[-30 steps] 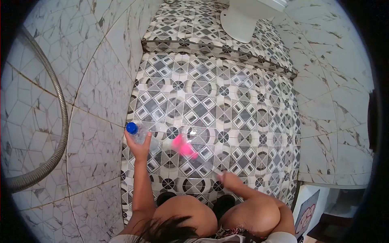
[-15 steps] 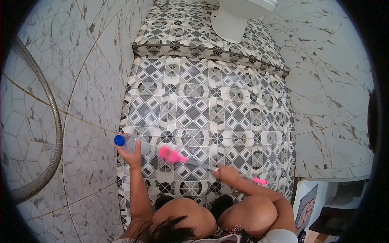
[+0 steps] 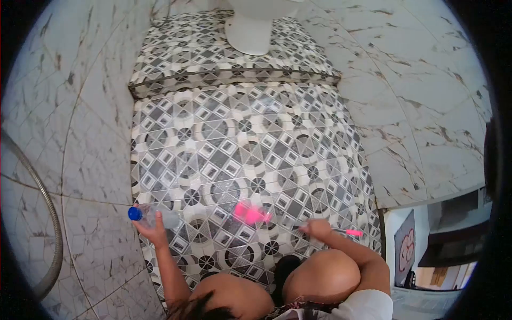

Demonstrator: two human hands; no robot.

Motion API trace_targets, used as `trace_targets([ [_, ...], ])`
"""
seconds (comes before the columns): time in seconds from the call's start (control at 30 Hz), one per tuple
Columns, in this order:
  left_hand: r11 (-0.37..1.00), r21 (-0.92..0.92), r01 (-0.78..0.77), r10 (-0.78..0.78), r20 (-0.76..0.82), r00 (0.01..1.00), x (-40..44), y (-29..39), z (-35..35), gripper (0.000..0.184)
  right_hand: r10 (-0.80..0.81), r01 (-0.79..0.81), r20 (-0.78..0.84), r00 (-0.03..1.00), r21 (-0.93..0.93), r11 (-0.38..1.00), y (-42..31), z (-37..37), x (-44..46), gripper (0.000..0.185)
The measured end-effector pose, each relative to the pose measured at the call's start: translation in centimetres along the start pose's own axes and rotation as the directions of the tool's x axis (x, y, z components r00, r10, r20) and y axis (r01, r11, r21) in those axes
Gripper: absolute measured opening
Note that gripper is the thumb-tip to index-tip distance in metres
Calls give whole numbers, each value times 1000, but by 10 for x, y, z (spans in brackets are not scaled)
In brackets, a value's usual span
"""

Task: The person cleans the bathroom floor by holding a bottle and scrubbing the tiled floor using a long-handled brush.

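Observation:
My left hand (image 3: pixel 153 231) is closed round a clear plastic bottle (image 3: pixel 169 218) with a blue cap, held on its side close to the left wall. Its cap points left and its base points right, over the tiles. In my right hand (image 3: pixel 319 229) is a long-handled brush (image 3: pixel 252 214) with a pink head, a thin grey shaft and a pink handle end. The blurred head is low over or against the patterned floor (image 3: pixel 221 152), which has a wet shine. Whether the bristles touch the tiles, I cannot tell.
A low step (image 3: pixel 234 77) crosses the far floor, and a white toilet (image 3: pixel 250 34) stands on it. Marbled walls (image 3: pixel 96 106) rise on both sides. A metal hose (image 3: pixel 50 224) hangs at the left. At the lower right is a doorway with a grey mat (image 3: pixel 404 245).
The pink brush head has moved right, nearer my body's midline, and the right hand has shifted right. The view has turned and shifted. The bottle stays in my left hand.

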State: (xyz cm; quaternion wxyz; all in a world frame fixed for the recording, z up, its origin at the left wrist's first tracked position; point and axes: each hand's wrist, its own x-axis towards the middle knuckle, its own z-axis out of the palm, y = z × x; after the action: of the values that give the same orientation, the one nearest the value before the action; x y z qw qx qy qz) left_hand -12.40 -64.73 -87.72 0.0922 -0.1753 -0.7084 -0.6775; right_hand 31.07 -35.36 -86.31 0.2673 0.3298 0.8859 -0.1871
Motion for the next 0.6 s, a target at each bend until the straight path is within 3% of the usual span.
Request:
trace_targets([
  [0.03, 999, 32, -15, 15, 10, 1000, -1, 0, -1, 68, 294, -288, -123, 948, 63, 956, 25, 0, -6, 55],
  [0.1, 998, 54, -30, 28, 37, 999, 0, 0, 0, 69, 547, -447, -242, 801, 366, 816, 66, -5, -23, 52],
  [0.23, 999, 4, -49, 49, 78, 996, -1, -1, 19, 69, 525, -455, -107, 844, 376, 807, 57, 49, -67, 47],
  [0.27, 1000, -16, -26, 27, 94, 995, -3, 4, 25, 69, 383, -331, -105, 918, 333, 883, 52, 58, -85, 48],
  [0.33, 999, -52, 11, -5, 129, 992, -5, 17, 37, 68, 316, -312, 1, 949, 167, 935, 48, 36, -116, 51],
  [0.43, 998, -66, -11, 22, 160, 987, -11, 19, 45, 67, 412, -411, -180, 893, 45, 911, 106, 16, -111, 52],
  [0.53, 999, -48, -11, 21, 202, 979, -13, 24, 44, 66, 662, -573, -208, 720, 360, 736, 116, 37, -96, 53],
  [0.6, 999, -38, -14, 21, 215, 976, -11, 33, 44, 66, 591, -511, -101, 801, 401, 761, 87, 75, -103, 52],
])
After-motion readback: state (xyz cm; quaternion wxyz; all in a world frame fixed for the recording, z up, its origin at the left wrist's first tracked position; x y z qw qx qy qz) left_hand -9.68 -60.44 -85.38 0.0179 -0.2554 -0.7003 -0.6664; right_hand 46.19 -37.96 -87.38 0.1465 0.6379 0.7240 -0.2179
